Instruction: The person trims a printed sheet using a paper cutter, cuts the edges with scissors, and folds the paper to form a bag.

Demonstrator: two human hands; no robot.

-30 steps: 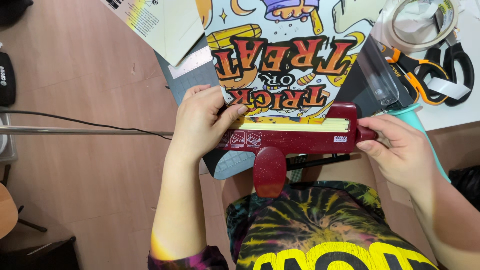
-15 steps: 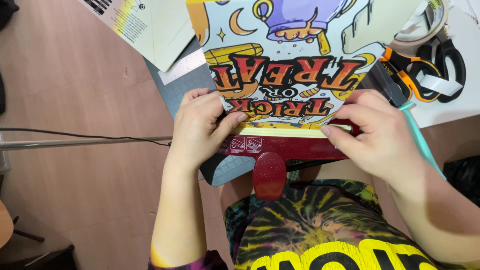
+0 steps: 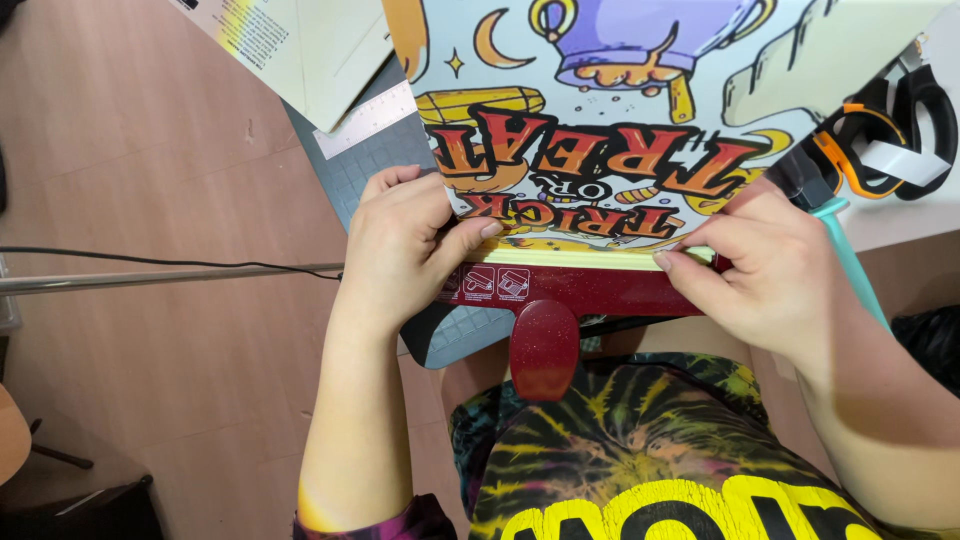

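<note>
Seen from above, a person's two hands press the lower edge of a glossy printed poster (image 3: 640, 130) into a dark red, glitter-flecked punching machine (image 3: 570, 290) set at the near edge of the desk (image 3: 890, 225). The left hand (image 3: 400, 250) is curled, its thumb pinning the sheet's corner to the machine's pale yellow guide strip (image 3: 580, 258) while its fingers lie on the poster. The right hand (image 3: 770, 265) is half closed, thumb and forefinger pinching the sheet's edge against the same strip. The poster, bright with cartoon art in orange, purple and yellow, runs away from the person across the desk. The machine's rounded lever handle (image 3: 543, 350) juts towards a tie-dye shirt (image 3: 640, 450). Under the machine lies a grey gridded cutting mat (image 3: 370, 165), with a clear ruler (image 3: 365, 118) and a white paper sheet (image 3: 300, 45) at its far corner. Black, orange-handled scissors (image 3: 885, 135) lie at the far right. A thin metal rod (image 3: 160, 278) crosses the wooden floor (image 3: 140, 180).
</note>
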